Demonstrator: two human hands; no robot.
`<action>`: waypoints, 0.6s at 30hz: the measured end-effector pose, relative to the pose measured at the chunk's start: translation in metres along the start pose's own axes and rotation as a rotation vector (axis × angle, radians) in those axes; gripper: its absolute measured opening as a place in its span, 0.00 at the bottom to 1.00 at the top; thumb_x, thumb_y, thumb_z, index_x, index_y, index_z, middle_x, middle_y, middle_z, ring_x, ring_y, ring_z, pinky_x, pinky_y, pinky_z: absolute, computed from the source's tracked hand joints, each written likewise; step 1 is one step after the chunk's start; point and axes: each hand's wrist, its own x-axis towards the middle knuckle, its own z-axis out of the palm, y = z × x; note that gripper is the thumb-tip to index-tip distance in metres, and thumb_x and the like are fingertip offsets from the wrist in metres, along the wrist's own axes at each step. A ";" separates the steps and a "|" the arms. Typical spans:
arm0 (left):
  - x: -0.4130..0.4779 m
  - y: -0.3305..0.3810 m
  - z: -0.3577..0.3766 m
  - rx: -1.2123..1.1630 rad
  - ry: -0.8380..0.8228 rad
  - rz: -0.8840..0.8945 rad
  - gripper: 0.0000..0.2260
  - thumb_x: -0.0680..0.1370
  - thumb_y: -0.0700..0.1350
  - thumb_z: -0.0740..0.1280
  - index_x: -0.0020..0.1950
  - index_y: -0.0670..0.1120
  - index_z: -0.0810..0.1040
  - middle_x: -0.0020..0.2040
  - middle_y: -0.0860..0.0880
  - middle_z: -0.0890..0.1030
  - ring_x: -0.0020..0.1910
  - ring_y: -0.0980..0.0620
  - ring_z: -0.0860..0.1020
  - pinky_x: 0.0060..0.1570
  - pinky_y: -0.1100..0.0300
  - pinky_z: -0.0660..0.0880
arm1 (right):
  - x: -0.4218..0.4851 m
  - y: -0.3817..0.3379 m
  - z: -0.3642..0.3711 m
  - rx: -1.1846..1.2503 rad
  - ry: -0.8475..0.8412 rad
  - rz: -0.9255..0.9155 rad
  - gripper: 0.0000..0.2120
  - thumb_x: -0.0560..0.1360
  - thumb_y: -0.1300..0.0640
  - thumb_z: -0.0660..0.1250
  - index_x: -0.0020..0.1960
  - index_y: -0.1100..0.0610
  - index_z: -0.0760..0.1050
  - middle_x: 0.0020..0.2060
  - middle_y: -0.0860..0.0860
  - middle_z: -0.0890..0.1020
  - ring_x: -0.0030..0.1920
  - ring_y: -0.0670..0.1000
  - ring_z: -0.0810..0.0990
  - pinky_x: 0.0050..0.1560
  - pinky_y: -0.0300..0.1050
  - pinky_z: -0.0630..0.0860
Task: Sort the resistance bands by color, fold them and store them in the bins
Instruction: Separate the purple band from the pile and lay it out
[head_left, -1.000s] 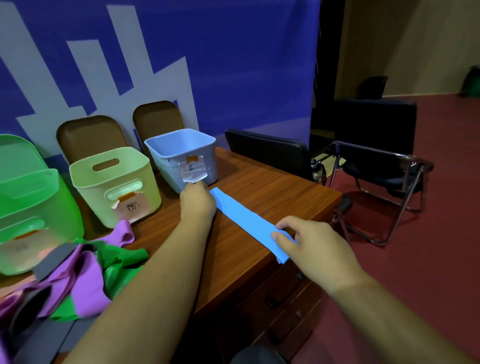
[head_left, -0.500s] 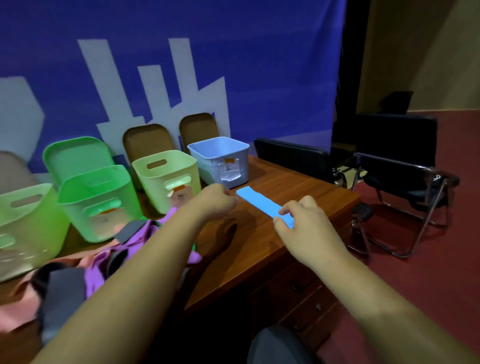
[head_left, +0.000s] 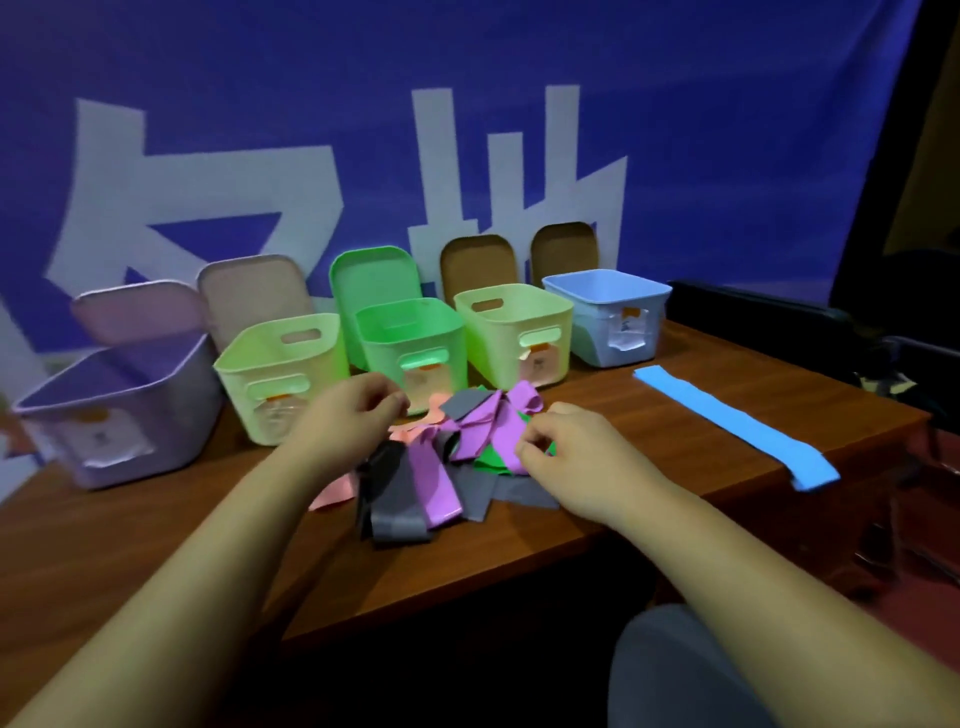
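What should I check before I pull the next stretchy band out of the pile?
1. Is the blue band apart from the pile? Ok, it lies flat on the table.
2. Is it folded and in the blue bin? Not ok.
3. Is the purple bin open? Ok.
4. Is the pile sorted? Not ok: purple band, grey band and green band overlap.
5. Are the left hand and right hand at the pile? Ok.
6. Does either hand have a grip on a band? Cannot tell.

An office-like room: wooden desk (head_left: 675, 447), blue banner (head_left: 311, 130), folding chair (head_left: 904, 353).
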 end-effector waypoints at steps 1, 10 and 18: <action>-0.004 -0.012 0.001 0.029 0.034 0.016 0.06 0.84 0.51 0.67 0.49 0.54 0.82 0.44 0.55 0.84 0.43 0.54 0.81 0.39 0.57 0.73 | 0.003 -0.007 0.006 0.005 -0.005 -0.007 0.09 0.78 0.52 0.68 0.43 0.54 0.83 0.44 0.51 0.80 0.48 0.54 0.80 0.53 0.53 0.77; -0.013 -0.081 0.007 0.025 0.114 0.085 0.07 0.82 0.48 0.70 0.58 0.51 0.83 0.54 0.52 0.81 0.57 0.50 0.77 0.59 0.52 0.73 | 0.055 -0.063 0.050 0.003 -0.067 -0.097 0.11 0.80 0.53 0.68 0.43 0.57 0.83 0.42 0.52 0.82 0.47 0.52 0.79 0.51 0.52 0.75; -0.005 -0.111 0.004 -0.052 0.276 -0.230 0.07 0.83 0.44 0.66 0.56 0.48 0.84 0.55 0.49 0.83 0.53 0.48 0.80 0.49 0.59 0.69 | 0.124 -0.098 0.085 0.096 -0.105 -0.173 0.09 0.81 0.53 0.68 0.45 0.53 0.85 0.44 0.48 0.84 0.46 0.49 0.81 0.51 0.50 0.80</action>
